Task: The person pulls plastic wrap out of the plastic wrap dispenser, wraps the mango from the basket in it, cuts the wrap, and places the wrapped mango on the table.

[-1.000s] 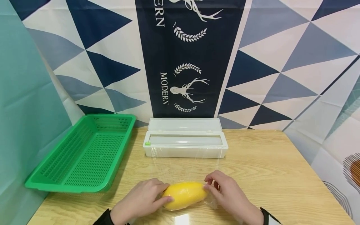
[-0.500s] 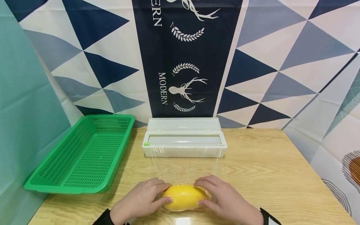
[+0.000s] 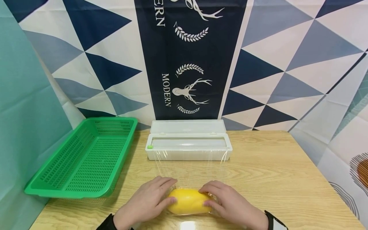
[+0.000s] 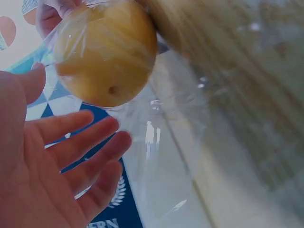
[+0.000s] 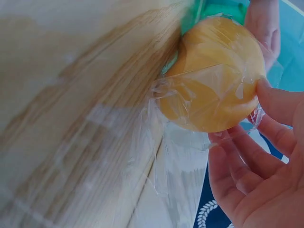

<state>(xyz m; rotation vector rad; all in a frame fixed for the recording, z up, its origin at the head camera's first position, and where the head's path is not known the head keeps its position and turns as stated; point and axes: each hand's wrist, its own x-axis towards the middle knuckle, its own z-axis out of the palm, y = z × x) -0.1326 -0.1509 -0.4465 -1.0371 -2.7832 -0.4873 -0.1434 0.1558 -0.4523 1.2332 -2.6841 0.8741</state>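
A smooth yellow mango (image 3: pixel 188 201), an elongated oval, lies on the table between the hands in the head view, with clear cling film (image 4: pixel 152 133) around it. At its left end is my left hand (image 3: pixel 149 201); in the left wrist view the fingers are spread and stand apart from the fruit. My right hand (image 3: pixel 231 204) holds the other end, thumb on the near side and fingers curled at the far side. Creased film (image 5: pixel 204 90) covers that end in the right wrist view. From the mango the film runs back to a white dispenser box (image 3: pixel 188 155).
The dispenser's lid (image 3: pixel 188 126) is raised, and a green slider (image 3: pixel 150 147) sits at its left end. A green perforated basket (image 3: pixel 115 185) stands at the left of the wooden table (image 3: pixel 267 166). Patterned cloth (image 3: pixel 264 64) hangs behind.
My right hand has gone from pinching loose film beside the mango to holding its right end. My left fingers have loosened and spread away from the left end.
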